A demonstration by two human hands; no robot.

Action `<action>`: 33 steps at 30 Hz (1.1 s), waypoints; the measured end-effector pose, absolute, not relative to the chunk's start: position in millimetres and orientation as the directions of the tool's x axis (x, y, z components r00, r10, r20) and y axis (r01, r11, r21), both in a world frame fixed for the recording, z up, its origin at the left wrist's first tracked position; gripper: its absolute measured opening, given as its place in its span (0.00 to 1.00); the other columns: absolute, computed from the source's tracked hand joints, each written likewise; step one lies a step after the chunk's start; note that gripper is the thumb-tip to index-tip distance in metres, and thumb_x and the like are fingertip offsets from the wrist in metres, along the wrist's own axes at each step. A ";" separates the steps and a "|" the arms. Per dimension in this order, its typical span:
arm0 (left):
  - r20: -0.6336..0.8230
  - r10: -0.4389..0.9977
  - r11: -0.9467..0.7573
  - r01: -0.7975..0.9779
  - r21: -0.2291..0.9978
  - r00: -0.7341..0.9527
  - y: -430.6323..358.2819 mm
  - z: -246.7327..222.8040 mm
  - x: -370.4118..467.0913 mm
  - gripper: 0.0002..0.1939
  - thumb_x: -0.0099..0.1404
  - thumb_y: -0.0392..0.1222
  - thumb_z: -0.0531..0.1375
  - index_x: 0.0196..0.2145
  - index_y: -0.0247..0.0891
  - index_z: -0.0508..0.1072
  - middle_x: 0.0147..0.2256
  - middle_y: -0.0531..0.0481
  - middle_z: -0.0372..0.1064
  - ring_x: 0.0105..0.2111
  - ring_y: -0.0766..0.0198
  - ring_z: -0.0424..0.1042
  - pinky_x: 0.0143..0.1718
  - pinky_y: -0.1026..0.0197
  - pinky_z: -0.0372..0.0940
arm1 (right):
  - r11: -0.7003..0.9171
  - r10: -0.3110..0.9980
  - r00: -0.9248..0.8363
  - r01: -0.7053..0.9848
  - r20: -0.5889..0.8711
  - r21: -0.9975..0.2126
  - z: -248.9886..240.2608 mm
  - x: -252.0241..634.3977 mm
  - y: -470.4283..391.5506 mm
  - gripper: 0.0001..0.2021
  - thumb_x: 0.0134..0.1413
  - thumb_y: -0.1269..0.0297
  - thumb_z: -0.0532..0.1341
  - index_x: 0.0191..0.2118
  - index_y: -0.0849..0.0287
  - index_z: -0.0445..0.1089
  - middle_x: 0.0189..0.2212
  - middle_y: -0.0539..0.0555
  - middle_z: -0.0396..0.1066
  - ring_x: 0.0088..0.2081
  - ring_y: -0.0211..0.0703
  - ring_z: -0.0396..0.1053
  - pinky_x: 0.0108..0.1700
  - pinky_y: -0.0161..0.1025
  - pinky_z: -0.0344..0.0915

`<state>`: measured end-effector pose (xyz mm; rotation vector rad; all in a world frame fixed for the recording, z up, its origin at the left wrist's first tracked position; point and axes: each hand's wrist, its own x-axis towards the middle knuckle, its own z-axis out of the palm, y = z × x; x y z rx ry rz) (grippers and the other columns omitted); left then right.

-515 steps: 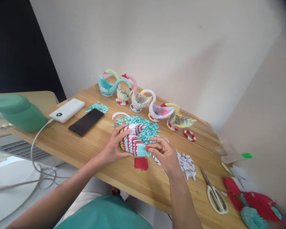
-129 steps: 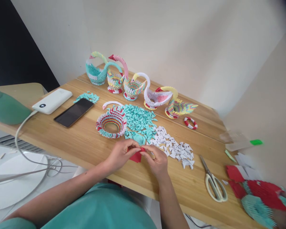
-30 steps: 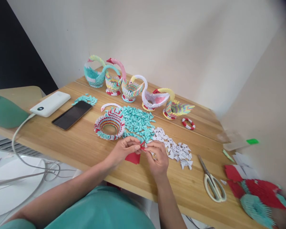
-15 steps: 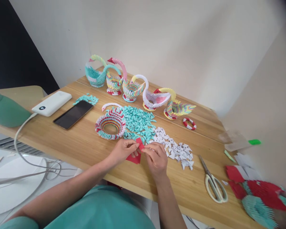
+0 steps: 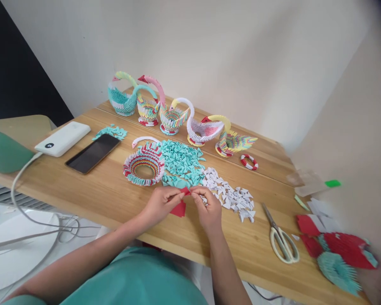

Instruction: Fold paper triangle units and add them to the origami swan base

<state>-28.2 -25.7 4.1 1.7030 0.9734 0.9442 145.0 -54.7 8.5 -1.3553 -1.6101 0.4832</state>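
Between the fingertips of my left hand (image 5: 163,203) and my right hand (image 5: 208,207) is a small piece of red paper (image 5: 185,191), pinched at both ends above the table. More red paper (image 5: 179,209) lies on the wood beneath my left fingers. Just beyond my hands spreads a pile of turquoise folded paper pieces (image 5: 182,161), and a pile of white folded pieces (image 5: 230,192) reaches to the right. A round multicoloured paper bowl (image 5: 144,164) sits left of the turquoise pile, with a curved white paper neck (image 5: 146,139) behind it.
Several paper swans (image 5: 205,129) line the table's back. A red-and-white ring (image 5: 249,162) and scissors (image 5: 282,239) lie to the right, near red paper items (image 5: 344,250). On the left are a phone (image 5: 93,153), a cabled white power bank (image 5: 62,139) and small turquoise pieces (image 5: 110,132).
The red piece in my fingers now looks shorter and lies more level, and my fingertips are closer together. The whole view has shifted slightly.
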 end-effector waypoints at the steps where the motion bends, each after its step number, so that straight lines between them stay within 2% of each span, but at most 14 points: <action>1: 0.162 0.904 -0.251 0.184 0.950 0.396 -25.7 4.2 -28.4 0.21 0.67 0.49 0.54 0.21 0.33 0.70 0.20 0.53 0.60 0.23 0.68 0.58 0.25 0.66 0.51 | 0.275 0.929 0.068 0.531 0.364 -0.801 8.7 144.8 -55.1 0.06 0.60 0.64 0.58 0.35 0.55 0.72 0.33 0.52 0.76 0.37 0.43 0.73 0.40 0.40 0.68; 5: 0.122 0.903 -0.188 0.123 0.975 0.412 -25.7 1.0 -28.6 0.20 0.67 0.50 0.55 0.26 0.33 0.74 0.20 0.52 0.65 0.23 0.67 0.62 0.24 0.67 0.54 | 0.185 0.953 0.121 0.494 0.278 -0.850 8.0 143.3 -55.9 0.06 0.59 0.62 0.59 0.33 0.57 0.71 0.26 0.49 0.73 0.28 0.39 0.70 0.31 0.34 0.66; 9: 0.047 0.903 -0.080 0.060 0.995 0.428 -25.3 -3.6 -27.5 0.19 0.66 0.51 0.55 0.30 0.33 0.77 0.22 0.51 0.69 0.24 0.66 0.66 0.25 0.67 0.58 | 0.163 0.955 0.147 0.465 0.258 -0.870 6.3 142.2 -56.0 0.06 0.57 0.63 0.60 0.31 0.57 0.70 0.25 0.48 0.72 0.26 0.37 0.68 0.29 0.33 0.64; 17: -0.055 0.900 0.090 -0.060 0.994 0.432 -24.5 -3.6 -24.1 0.18 0.63 0.51 0.58 0.31 0.33 0.78 0.25 0.49 0.73 0.23 0.67 0.68 0.27 0.67 0.63 | 0.169 0.950 0.155 0.471 0.269 -0.866 5.7 142.6 -56.7 0.06 0.56 0.62 0.60 0.30 0.57 0.70 0.25 0.49 0.73 0.26 0.38 0.68 0.29 0.33 0.64; 22: -0.039 0.910 0.060 -0.038 0.997 0.413 -26.1 -4.0 -23.1 0.18 0.63 0.50 0.57 0.30 0.32 0.78 0.24 0.49 0.72 0.23 0.68 0.68 0.26 0.67 0.62 | 0.203 0.935 0.147 0.527 0.324 -0.825 5.3 142.2 -56.6 0.06 0.56 0.63 0.60 0.30 0.57 0.70 0.24 0.48 0.72 0.26 0.38 0.68 0.29 0.34 0.64; 26: -0.005 0.919 0.005 0.000 1.000 0.395 -28.2 -3.0 -21.7 0.17 0.63 0.49 0.57 0.30 0.32 0.77 0.23 0.50 0.71 0.23 0.68 0.67 0.26 0.67 0.60 | 0.268 0.906 0.116 0.585 0.406 -0.765 4.9 141.2 -56.8 0.05 0.56 0.66 0.60 0.29 0.56 0.69 0.26 0.48 0.74 0.29 0.39 0.71 0.33 0.35 0.66; 29: -0.031 0.926 0.046 -0.031 0.998 0.377 -28.7 -2.0 -19.4 0.15 0.60 0.49 0.60 0.28 0.32 0.75 0.22 0.51 0.69 0.22 0.68 0.66 0.25 0.67 0.60 | 0.305 0.890 0.094 0.606 0.447 -0.735 4.7 140.6 -57.5 0.05 0.56 0.66 0.60 0.30 0.55 0.70 0.27 0.49 0.75 0.31 0.41 0.72 0.35 0.37 0.67; 33: -0.114 0.913 0.161 -0.088 0.983 0.392 -25.9 -4.1 -16.3 0.15 0.58 0.50 0.62 0.27 0.32 0.72 0.21 0.52 0.69 0.20 0.69 0.66 0.23 0.67 0.60 | 0.248 0.925 0.131 0.504 0.357 -0.828 2.8 140.9 -56.9 0.02 0.57 0.65 0.61 0.34 0.55 0.70 0.29 0.50 0.75 0.32 0.41 0.72 0.37 0.38 0.68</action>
